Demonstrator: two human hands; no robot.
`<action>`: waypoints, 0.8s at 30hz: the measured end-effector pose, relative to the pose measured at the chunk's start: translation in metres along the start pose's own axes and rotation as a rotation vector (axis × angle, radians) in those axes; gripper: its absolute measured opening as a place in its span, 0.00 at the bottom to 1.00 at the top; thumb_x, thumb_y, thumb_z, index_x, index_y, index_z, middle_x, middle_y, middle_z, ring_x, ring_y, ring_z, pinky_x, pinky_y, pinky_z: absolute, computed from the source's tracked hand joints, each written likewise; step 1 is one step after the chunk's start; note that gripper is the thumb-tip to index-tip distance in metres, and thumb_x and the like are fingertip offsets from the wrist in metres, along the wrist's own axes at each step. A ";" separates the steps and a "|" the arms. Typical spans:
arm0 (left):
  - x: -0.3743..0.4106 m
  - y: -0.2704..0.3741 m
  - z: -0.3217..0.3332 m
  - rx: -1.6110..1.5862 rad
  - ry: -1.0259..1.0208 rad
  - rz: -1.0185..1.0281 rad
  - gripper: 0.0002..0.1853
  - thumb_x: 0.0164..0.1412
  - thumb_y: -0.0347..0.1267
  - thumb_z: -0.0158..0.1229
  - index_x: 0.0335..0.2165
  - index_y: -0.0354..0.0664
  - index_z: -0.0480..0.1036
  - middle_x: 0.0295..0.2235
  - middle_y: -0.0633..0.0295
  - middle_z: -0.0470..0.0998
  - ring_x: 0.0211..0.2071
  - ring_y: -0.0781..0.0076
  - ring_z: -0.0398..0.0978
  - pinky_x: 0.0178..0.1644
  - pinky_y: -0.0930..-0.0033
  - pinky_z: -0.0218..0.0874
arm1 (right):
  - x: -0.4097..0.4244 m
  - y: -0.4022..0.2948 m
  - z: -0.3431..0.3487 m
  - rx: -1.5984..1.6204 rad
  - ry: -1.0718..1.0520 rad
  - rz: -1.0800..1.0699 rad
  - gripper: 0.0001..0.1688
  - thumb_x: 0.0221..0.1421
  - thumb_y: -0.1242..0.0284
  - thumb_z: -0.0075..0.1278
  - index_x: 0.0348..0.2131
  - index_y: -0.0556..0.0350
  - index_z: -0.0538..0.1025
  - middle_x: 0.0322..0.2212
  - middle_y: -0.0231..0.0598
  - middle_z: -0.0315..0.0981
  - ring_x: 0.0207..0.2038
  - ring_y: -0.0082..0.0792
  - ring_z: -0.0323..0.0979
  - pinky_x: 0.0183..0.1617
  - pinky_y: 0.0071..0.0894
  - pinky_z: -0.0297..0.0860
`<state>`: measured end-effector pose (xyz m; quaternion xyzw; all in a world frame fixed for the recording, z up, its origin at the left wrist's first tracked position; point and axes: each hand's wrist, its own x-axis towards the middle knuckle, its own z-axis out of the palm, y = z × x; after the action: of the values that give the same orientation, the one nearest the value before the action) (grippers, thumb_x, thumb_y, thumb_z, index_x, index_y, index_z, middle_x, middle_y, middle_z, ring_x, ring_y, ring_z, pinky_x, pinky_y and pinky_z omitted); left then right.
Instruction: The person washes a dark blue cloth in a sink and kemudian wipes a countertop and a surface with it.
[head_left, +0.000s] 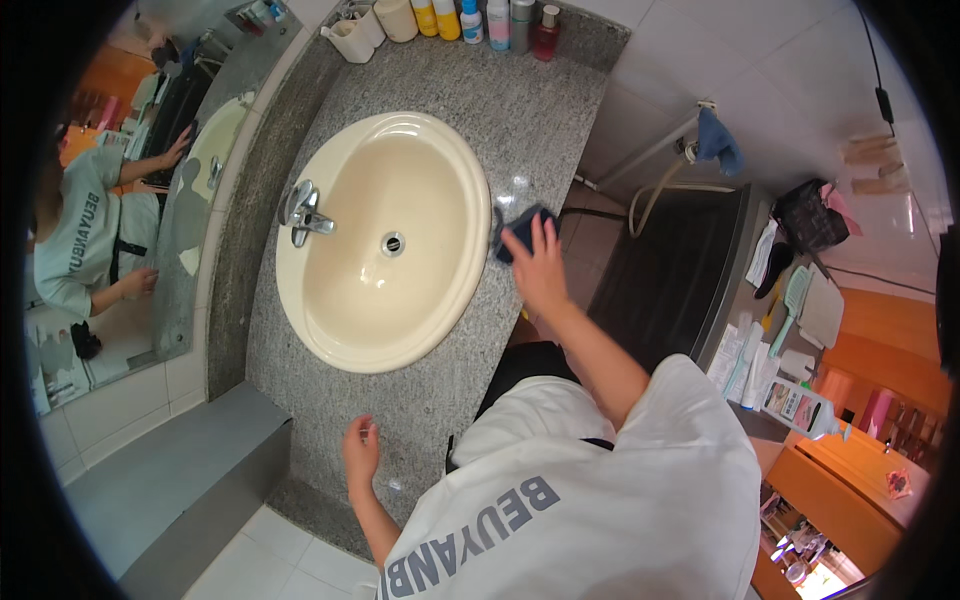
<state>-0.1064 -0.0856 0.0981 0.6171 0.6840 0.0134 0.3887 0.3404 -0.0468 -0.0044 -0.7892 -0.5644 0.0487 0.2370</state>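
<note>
My right hand (541, 270) presses a dark blue cloth (517, 231) onto the speckled grey granite countertop (420, 405), in the strip between the basin and the counter's front edge. Its fingers are spread over the cloth. My left hand (361, 454) is over the lower part of the counter, fingers loosely curled and nothing visible in them. Between the mirror wall and the cloth lies an oval cream washbasin (360, 165). A chrome tap (306, 214) stands on its rim, and a metal drain (393, 244) sits at the bottom.
Along the counter's far end stand several bottles (499, 26) and a white toothbrush holder (349, 41). A mirror (120, 247) covers the left wall. On the right, a dark-topped unit (660, 262) adjoins a ledge with a green hairbrush (791, 307) and a pump bottle (799, 409). A blue cloth (718, 142) hangs by a hose.
</note>
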 end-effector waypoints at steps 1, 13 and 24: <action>0.005 0.003 0.000 -0.003 0.005 0.004 0.13 0.57 0.27 0.54 0.41 0.36 0.72 0.33 0.55 0.76 0.33 0.64 0.74 0.37 0.66 0.65 | 0.033 0.024 0.002 0.005 0.090 0.009 0.30 0.52 0.74 0.46 0.55 0.33 0.67 0.60 0.59 0.47 0.61 0.64 0.46 0.57 0.70 0.54; 0.008 0.005 0.014 0.037 -0.055 -0.063 0.12 0.57 0.27 0.55 0.40 0.35 0.73 0.32 0.54 0.76 0.32 0.65 0.75 0.36 0.66 0.65 | 0.173 0.142 0.014 0.055 0.308 0.264 0.31 0.57 0.71 0.43 0.60 0.35 0.60 0.61 0.63 0.40 0.59 0.68 0.48 0.60 0.51 0.57; 0.054 0.048 0.002 0.042 -0.031 0.107 0.11 0.59 0.27 0.53 0.42 0.38 0.72 0.31 0.57 0.75 0.30 0.70 0.74 0.35 0.69 0.66 | 0.056 0.059 -0.018 -0.002 0.016 0.184 0.31 0.52 0.75 0.46 0.56 0.32 0.66 0.60 0.60 0.45 0.52 0.59 0.59 0.49 0.48 0.68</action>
<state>-0.0621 -0.0290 0.0930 0.6609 0.6440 0.0104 0.3851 0.4178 -0.0162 -0.0027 -0.8383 -0.4877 0.0634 0.2354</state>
